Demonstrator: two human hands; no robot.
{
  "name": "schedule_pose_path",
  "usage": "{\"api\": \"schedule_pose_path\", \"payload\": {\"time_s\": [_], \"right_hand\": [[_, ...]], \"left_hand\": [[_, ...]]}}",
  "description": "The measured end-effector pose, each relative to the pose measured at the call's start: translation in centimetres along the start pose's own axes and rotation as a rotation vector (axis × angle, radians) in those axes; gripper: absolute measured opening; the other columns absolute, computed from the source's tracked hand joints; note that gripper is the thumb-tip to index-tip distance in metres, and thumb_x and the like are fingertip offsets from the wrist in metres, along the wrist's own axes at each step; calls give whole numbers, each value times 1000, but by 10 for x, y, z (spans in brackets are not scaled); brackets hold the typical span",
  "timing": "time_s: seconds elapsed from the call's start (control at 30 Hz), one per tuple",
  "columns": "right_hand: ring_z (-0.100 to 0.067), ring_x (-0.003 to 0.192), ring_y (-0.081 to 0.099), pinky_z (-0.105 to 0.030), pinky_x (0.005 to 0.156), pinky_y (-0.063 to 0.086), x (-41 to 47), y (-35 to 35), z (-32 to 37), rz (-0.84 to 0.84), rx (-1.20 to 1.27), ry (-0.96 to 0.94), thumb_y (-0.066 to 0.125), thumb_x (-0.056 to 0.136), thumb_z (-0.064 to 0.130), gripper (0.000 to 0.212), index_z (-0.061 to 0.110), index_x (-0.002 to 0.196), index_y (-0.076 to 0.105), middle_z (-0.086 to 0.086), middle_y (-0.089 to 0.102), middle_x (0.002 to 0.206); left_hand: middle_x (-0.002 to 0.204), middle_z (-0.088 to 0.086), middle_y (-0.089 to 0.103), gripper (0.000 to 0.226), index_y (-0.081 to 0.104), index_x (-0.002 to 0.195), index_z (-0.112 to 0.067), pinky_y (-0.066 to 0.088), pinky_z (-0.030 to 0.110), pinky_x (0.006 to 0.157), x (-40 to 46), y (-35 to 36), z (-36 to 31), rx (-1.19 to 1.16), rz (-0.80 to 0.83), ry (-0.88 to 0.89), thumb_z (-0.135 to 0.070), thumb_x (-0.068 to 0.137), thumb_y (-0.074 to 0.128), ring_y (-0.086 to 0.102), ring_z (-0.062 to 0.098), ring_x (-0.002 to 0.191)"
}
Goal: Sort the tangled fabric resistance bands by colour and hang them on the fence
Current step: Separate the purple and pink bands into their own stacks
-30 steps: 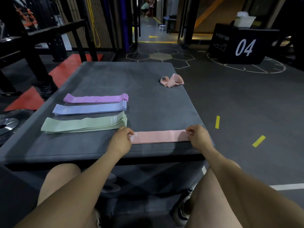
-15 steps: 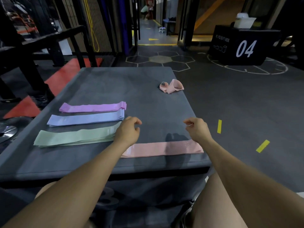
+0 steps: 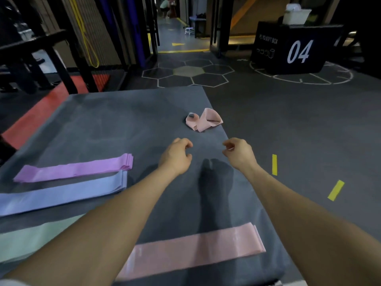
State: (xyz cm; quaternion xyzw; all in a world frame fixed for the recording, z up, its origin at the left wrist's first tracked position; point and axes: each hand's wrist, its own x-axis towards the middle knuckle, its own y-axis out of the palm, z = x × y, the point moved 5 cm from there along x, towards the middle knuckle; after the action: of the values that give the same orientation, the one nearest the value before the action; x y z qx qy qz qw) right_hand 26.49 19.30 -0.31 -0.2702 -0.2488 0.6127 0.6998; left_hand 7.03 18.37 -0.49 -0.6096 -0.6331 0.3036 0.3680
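Pink, crumpled and still twisted on itself, the last loose fabric resistance band [image 3: 203, 120] lies on the grey padded platform [image 3: 123, 112] toward its far right edge, at about twelve o'clock from the gap between the two hands. Both hands hover over the platform and hold nothing: the left hand [image 3: 177, 156] has its fingers loosely curled, thumb and forefinger close but apart, and the right hand [image 3: 239, 153] is likewise slack with its fingertips drawn in. From the left hand the twisted band sits at about one o'clock; from the right hand it sits at about eleven o'clock, and the right looks slightly nearer. Its long axis runs roughly nine to three, across the reach. Behind the hands, at six o'clock, a flat pink band [image 3: 198, 248] lies smoothed out near the front edge. At nine o'clock lie sorted stacks: purple bands [image 3: 78, 167], blue bands [image 3: 61, 193] and green bands [image 3: 31, 238]. My guess is the next reach goes forward to the twist.
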Motion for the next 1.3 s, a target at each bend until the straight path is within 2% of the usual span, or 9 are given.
{"api": "schedule_pose_path", "payload": {"time_s": [0.2, 0.4, 0.53, 0.8, 0.83, 0.87, 0.9, 1.07, 1.3], "right_hand": [[-30, 114, 53, -39, 94, 47, 73, 21, -6, -22, -53, -16, 58, 88, 12, 35, 10, 123, 59, -12, 56, 126], [-34, 108, 53, -42, 86, 49, 127, 56, 9, -63, -46, -87, 60, 85, 20, 32, 13, 117, 61, -14, 57, 116], [-30, 120, 43, -27, 94, 35, 148, 80, 15, -49, 0, -103, 56, 87, 14, 34, 12, 121, 59, -14, 48, 129], [-26, 100, 61, -30, 83, 45, 126, 59, 30, 1, 148, -117, 44, 94, 8, 33, 8, 126, 54, -10, 65, 110], [-22, 118, 44, -31, 80, 44, 120, 53, 33, 6, 146, -106, 43, 94, 8, 31, 7, 124, 54, -8, 46, 130], [-10, 78, 41, -29, 75, 44, 115, 47, 37, 7, 139, -109, 42, 94, 7, 28, 6, 118, 56, 3, 41, 88], [-24, 90, 59, -27, 72, 42, 111, 41, 43, -5, 111, -131, 43, 92, 5, 23, 7, 109, 58, -7, 61, 99], [-33, 80, 61, -47, 77, 54, 74, 8, 79, 23, 149, -214, 47, 87, 0, 25, 17, 68, 46, -15, 59, 77], [-19, 77, 59, -38, 79, 55, 10, -29, 124, 251, 445, -276, 48, 92, -3, 25, 14, 75, 54, -7, 59, 78]], "left_hand": [[126, -1, 50, 35, 52, 123, -19, 44, 33, 97, 69, 22, 5, 5, 31, 19, -17, 89, 56, 54, 18, 114], [125, 1, 49, 34, 53, 122, -18, 44, 36, 97, 122, 33, 26, 4, 7, -7, -16, 88, 57, 54, 22, 112], [123, 1, 50, 32, 54, 120, -19, 44, 36, 96, 137, 39, 39, 8, 4, -19, -15, 88, 57, 54, 22, 111], [124, 3, 51, 31, 54, 119, -16, 44, 36, 97, 125, 13, 40, -31, -29, -9, -17, 89, 58, 55, 21, 111], [124, 3, 51, 30, 54, 119, -16, 45, 36, 97, 121, 6, 35, -43, -40, -3, -17, 89, 57, 55, 22, 111], [123, 4, 51, 29, 54, 118, -16, 45, 35, 96, 115, -1, 29, -54, -51, 5, -18, 89, 58, 55, 22, 110], [123, 4, 52, 29, 55, 118, -15, 45, 35, 96, 110, -9, 22, -67, -64, 14, -18, 89, 58, 56, 22, 110], [122, -1, 52, 35, 53, 120, -17, 45, 29, 94, 78, -45, -13, -163, -107, 62, -15, 86, 62, 55, 16, 105], [109, -3, 64, 30, 64, 108, -18, 43, 23, 87, 30, -91, -53, -283, -65, 177, -2, 84, 56, 58, 14, 101]]}}
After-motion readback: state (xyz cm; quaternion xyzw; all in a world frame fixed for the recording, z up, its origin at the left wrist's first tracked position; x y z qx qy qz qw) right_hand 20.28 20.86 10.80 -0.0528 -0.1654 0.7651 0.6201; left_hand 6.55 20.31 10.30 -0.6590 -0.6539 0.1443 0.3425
